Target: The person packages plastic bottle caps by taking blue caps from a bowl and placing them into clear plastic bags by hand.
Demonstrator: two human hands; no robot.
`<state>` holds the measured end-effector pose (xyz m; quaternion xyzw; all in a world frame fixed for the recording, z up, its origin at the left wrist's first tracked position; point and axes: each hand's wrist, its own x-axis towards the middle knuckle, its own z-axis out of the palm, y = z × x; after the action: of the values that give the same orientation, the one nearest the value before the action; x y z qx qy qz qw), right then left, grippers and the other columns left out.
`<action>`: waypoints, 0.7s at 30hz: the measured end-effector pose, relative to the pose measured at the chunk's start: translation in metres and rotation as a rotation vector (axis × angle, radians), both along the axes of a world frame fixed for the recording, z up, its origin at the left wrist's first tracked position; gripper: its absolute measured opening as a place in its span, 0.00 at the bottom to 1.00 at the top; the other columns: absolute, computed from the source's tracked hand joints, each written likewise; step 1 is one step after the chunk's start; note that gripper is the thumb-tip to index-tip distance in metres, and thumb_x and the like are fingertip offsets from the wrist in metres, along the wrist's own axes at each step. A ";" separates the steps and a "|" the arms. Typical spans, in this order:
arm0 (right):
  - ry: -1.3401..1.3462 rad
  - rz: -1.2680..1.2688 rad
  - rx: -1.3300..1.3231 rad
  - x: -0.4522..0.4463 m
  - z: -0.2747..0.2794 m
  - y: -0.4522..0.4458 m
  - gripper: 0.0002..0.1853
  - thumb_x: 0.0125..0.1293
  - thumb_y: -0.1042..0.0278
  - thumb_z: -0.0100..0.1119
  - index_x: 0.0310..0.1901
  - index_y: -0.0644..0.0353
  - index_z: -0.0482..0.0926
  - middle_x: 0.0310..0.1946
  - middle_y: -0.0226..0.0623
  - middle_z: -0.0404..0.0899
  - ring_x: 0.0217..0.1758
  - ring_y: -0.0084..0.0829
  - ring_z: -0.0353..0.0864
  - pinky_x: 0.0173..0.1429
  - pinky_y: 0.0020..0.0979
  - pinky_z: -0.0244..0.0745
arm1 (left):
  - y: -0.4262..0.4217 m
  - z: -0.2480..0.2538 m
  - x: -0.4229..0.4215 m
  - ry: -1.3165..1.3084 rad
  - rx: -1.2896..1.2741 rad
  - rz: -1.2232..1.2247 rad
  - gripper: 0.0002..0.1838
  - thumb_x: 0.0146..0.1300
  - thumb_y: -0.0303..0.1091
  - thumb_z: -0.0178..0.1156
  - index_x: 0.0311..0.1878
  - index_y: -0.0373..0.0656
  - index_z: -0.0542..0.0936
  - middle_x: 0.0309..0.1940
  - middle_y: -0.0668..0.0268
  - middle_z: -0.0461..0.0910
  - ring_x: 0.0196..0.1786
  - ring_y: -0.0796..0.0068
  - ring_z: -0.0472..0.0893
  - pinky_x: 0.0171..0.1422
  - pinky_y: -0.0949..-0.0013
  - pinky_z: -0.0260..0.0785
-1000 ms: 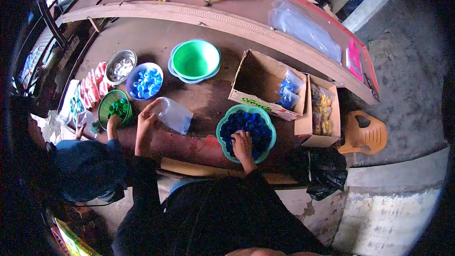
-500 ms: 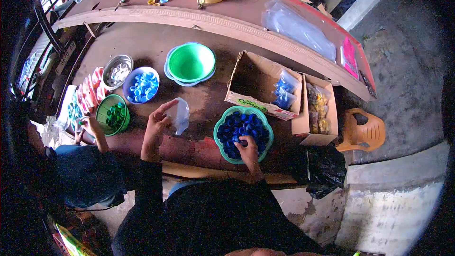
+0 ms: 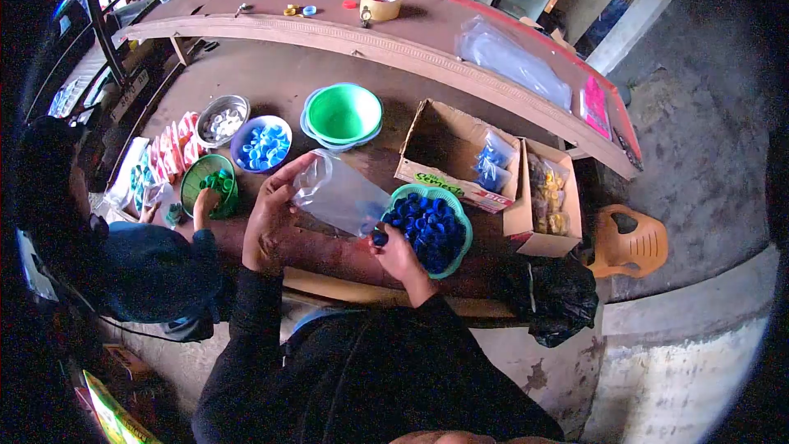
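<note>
My left hand (image 3: 273, 210) pinches the rim of a clear plastic bag (image 3: 345, 193), which stretches to the right over the table. Closed around a dark blue bottle cap (image 3: 379, 238), my right hand (image 3: 400, 256) is at the bag's lower right end, beside the light green scalloped basket (image 3: 468, 234). Many dark blue caps (image 3: 427, 226) fill that basket. Whether more caps sit inside my right fingers is hidden. The bag looks see-through, with no caps plainly visible in it.
To the left, a co-worker's hand (image 3: 207, 200) reaches into a green basket (image 3: 187, 185) of green caps. Behind stand a purple bowl (image 3: 238, 152) of light blue caps, a metal bowl (image 3: 204, 133), and green bowls (image 3: 343, 113). Cardboard boxes (image 3: 419, 148) with bagged caps stand right.
My right hand has come out of the basket and moved left to the bag, a dark blue cap in its fingers. The bag now extends rightward. The co-worker's hand has entered the green basket.
</note>
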<state>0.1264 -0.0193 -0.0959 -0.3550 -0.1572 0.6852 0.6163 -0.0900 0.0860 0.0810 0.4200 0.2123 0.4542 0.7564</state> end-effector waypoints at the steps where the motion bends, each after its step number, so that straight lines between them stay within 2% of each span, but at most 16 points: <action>1: 0.001 -0.022 0.012 -0.003 0.003 -0.004 0.09 0.64 0.67 0.51 0.43 0.58 0.74 0.34 0.30 0.75 0.35 0.23 0.72 0.39 0.25 0.66 | 0.000 -0.006 -0.004 -0.001 0.025 0.006 0.30 0.51 0.32 0.57 0.59 0.35 0.69 0.53 0.66 0.75 0.42 0.89 0.77 0.29 0.90 0.60; 3: 0.004 -0.045 0.023 -0.006 0.001 -0.009 0.09 0.63 0.68 0.53 0.44 0.57 0.73 0.35 0.29 0.75 0.35 0.22 0.72 0.39 0.25 0.66 | 0.002 -0.018 -0.012 -0.001 0.050 0.011 0.30 0.51 0.33 0.57 0.60 0.35 0.69 0.54 0.66 0.75 0.42 0.89 0.77 0.29 0.91 0.60; 6: -0.150 -0.145 -0.005 -0.001 -0.008 -0.014 0.13 0.59 0.71 0.59 0.46 0.56 0.72 0.36 0.27 0.75 0.37 0.22 0.72 0.41 0.23 0.66 | 0.002 -0.034 -0.024 -0.084 0.019 -0.018 0.30 0.52 0.34 0.58 0.60 0.35 0.69 0.55 0.65 0.74 0.41 0.89 0.77 0.28 0.92 0.58; 8: -0.463 -0.150 0.107 0.000 0.001 -0.018 0.17 0.56 0.73 0.62 0.48 0.53 0.72 0.39 0.25 0.76 0.39 0.21 0.72 0.43 0.23 0.66 | 0.000 -0.036 -0.027 -0.019 0.071 0.029 0.30 0.52 0.35 0.57 0.60 0.33 0.68 0.55 0.63 0.74 0.46 0.82 0.77 0.38 0.86 0.67; 9: -0.466 -0.153 0.106 0.001 0.005 -0.021 0.17 0.56 0.73 0.62 0.48 0.53 0.72 0.39 0.25 0.76 0.39 0.21 0.72 0.43 0.23 0.66 | -0.003 -0.037 -0.025 -0.022 0.070 0.026 0.30 0.52 0.35 0.57 0.60 0.33 0.68 0.55 0.63 0.74 0.46 0.82 0.77 0.38 0.86 0.67; 11: -0.201 -0.195 -0.020 0.005 0.013 -0.027 0.19 0.54 0.74 0.64 0.48 0.52 0.72 0.41 0.25 0.76 0.39 0.18 0.72 0.42 0.23 0.67 | -0.013 -0.028 -0.017 -0.083 0.042 0.055 0.30 0.53 0.34 0.57 0.60 0.32 0.67 0.55 0.59 0.73 0.52 0.72 0.76 0.54 0.74 0.69; 12: -0.199 -0.202 -0.019 0.006 0.016 -0.030 0.19 0.54 0.74 0.64 0.48 0.52 0.72 0.41 0.25 0.76 0.39 0.18 0.72 0.42 0.23 0.67 | -0.012 -0.032 -0.016 -0.081 0.044 0.049 0.30 0.53 0.34 0.57 0.60 0.32 0.67 0.55 0.59 0.73 0.52 0.72 0.76 0.54 0.74 0.69; 14: -0.246 -0.180 0.024 0.010 0.022 -0.035 0.19 0.54 0.72 0.64 0.48 0.51 0.73 0.39 0.24 0.77 0.37 0.17 0.73 0.40 0.23 0.68 | -0.006 -0.041 -0.013 -0.047 0.039 -0.006 0.29 0.54 0.33 0.56 0.60 0.31 0.67 0.55 0.56 0.73 0.56 0.65 0.74 0.64 0.64 0.63; 21: -0.248 -0.259 -0.133 0.034 0.004 -0.043 0.15 0.58 0.65 0.62 0.46 0.52 0.74 0.33 0.24 0.78 0.34 0.18 0.74 0.36 0.23 0.68 | -0.006 -0.042 0.005 0.055 0.034 -0.066 0.25 0.57 0.29 0.51 0.59 0.32 0.68 0.56 0.58 0.72 0.56 0.68 0.74 0.62 0.67 0.65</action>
<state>0.1602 -0.0623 -0.0915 -0.4938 -0.1394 0.5601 0.6504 -0.0853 0.0804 0.0385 0.4517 0.2113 0.4210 0.7576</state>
